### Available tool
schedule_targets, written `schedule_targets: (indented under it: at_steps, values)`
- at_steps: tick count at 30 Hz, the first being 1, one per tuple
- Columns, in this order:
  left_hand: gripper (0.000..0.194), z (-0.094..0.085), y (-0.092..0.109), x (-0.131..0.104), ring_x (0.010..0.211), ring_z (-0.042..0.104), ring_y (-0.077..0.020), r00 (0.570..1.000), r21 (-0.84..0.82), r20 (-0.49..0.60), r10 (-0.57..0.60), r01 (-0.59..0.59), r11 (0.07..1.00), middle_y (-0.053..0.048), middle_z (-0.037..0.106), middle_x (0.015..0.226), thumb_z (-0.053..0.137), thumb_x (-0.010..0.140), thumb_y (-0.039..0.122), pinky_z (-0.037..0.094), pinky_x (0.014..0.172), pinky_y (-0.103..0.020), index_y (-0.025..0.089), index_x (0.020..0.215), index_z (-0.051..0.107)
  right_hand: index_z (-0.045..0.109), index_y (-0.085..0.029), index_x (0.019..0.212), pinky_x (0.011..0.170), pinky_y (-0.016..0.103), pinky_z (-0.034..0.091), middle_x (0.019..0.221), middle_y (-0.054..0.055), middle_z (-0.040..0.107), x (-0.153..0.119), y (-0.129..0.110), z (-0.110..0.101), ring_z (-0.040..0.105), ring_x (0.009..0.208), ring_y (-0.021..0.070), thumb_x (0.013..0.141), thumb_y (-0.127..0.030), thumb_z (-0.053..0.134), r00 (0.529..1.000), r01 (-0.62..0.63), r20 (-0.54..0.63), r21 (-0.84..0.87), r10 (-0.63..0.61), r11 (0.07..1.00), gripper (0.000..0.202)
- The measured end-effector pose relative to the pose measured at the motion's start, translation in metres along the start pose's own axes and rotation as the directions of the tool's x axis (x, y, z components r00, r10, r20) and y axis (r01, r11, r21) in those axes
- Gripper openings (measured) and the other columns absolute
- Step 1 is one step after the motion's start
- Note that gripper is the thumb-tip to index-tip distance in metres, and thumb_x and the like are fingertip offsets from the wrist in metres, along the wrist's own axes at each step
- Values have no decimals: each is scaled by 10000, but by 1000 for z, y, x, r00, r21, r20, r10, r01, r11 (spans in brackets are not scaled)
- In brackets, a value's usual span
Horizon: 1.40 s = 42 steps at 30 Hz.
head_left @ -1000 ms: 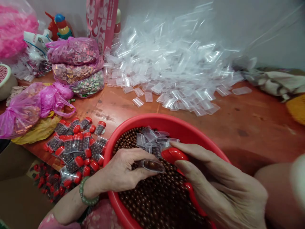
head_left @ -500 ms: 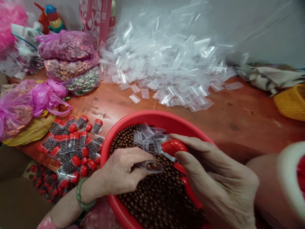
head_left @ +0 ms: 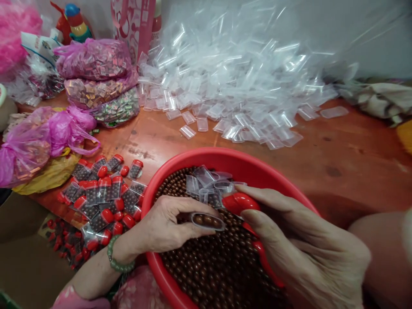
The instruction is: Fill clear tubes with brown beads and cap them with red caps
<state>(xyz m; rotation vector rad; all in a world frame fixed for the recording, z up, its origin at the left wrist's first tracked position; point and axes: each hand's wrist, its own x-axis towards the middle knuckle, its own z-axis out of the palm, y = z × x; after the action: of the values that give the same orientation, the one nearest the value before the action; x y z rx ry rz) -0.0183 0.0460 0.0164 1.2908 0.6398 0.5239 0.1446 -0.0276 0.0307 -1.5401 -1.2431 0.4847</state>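
My left hand (head_left: 174,221) grips a clear plastic case (head_left: 208,221) whose oval open end faces right, with brown balls showing inside. Close by on the right, my right hand (head_left: 299,240) pinches a shiny red cap (head_left: 240,202) between thumb and fingers, apart from the case. Both hands are over a red basin (head_left: 225,155) holding many small brown balls (head_left: 222,262). Several empty clear cases (head_left: 206,178) lie on the balls behind my hands. More red pieces (head_left: 267,262) show in the basin, partly hidden by my right hand.
Filled red-capped cases (head_left: 106,195) lie left of the basin, more in a box (head_left: 19,240) below. A big heap of clear cases (head_left: 231,86) spreads along the back. Pink bags of small packets (head_left: 96,64) stand at the back left. A pale, rounded container (head_left: 383,244) stands at right.
The case in my left hand has turned so its opening and the balls show more. My right hand still pinches the red cap. The whole view has shifted slightly.
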Motion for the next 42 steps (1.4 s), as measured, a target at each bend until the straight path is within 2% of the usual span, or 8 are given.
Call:
schedule_targets:
  at_steps: [6, 13, 18, 21, 27, 33, 39, 42]
  values:
    - [166, -1, 0, 0, 794, 618, -115, 997, -128, 29, -69, 72, 989, -42, 708, 890, 693, 777, 174, 475, 747, -205, 116, 929, 721, 681, -363, 1136, 832, 287, 569, 995, -44, 751, 2, -1, 1, 710, 861, 156, 845, -183, 666, 995, 92, 46, -21, -91, 996, 342]
    - [194, -2, -5, 1, 792, 568, -128, 1000, -80, 20, -17, 19, 997, -46, 670, 858, 652, 803, 152, 442, 762, -239, 94, 978, 712, 556, -373, 1309, 807, 299, 590, 1033, -32, 735, 11, 0, 2, 705, 896, 168, 846, -67, 617, 918, 346, 205, 2, -339, 938, 558]
    - [169, -4, -8, 2, 830, 569, -134, 998, -155, 31, 53, -48, 987, -28, 663, 868, 630, 827, 156, 438, 814, -244, 123, 971, 711, 626, -250, 1178, 783, 301, 580, 970, 22, 731, 13, -11, 7, 696, 834, 166, 849, -80, 617, 860, 463, 286, -94, -422, 881, 371]
    - [183, -4, -9, 3, 902, 581, -155, 996, -173, 59, 70, -59, 983, -34, 672, 924, 610, 847, 173, 432, 867, -262, 133, 1008, 688, 630, -218, 1146, 791, 277, 571, 962, 32, 733, 14, -11, 10, 694, 846, 157, 847, -71, 613, 855, 479, 301, -149, -422, 865, 334]
    - [131, -5, -8, 2, 804, 551, -134, 994, -27, 105, -33, 36, 999, -11, 603, 851, 562, 852, 162, 450, 800, -272, 134, 968, 616, 675, -239, 1087, 743, 282, 582, 946, 27, 749, 15, -5, 15, 706, 817, 166, 873, -179, 614, 928, 275, 298, -144, -223, 951, 230]
    - [135, -7, -9, 1, 596, 554, -99, 960, -175, 181, -212, 244, 954, -3, 562, 673, 513, 896, 250, 468, 597, -222, 144, 813, 506, 720, -228, 987, 699, 269, 600, 887, 16, 763, 20, 2, 22, 722, 755, 165, 851, -289, 645, 959, -23, 281, -43, 35, 999, 167]
    - [235, -11, -16, 2, 567, 537, -83, 954, -228, 231, -190, 243, 943, 1, 553, 665, 565, 877, 358, 456, 584, -219, 142, 804, 507, 722, -240, 932, 558, 207, 552, 762, -16, 731, 19, 7, 28, 677, 642, 127, 824, -304, 684, 956, -125, 268, -1, 121, 992, 131]
    - [415, -11, -19, 2, 582, 548, -86, 958, -348, 234, -164, 241, 906, -2, 561, 699, 642, 795, 535, 458, 586, -223, 142, 812, 510, 691, -229, 990, 586, 242, 560, 802, 3, 726, 15, 11, 27, 680, 659, 139, 876, -322, 622, 964, -50, 260, -39, 59, 998, 163]
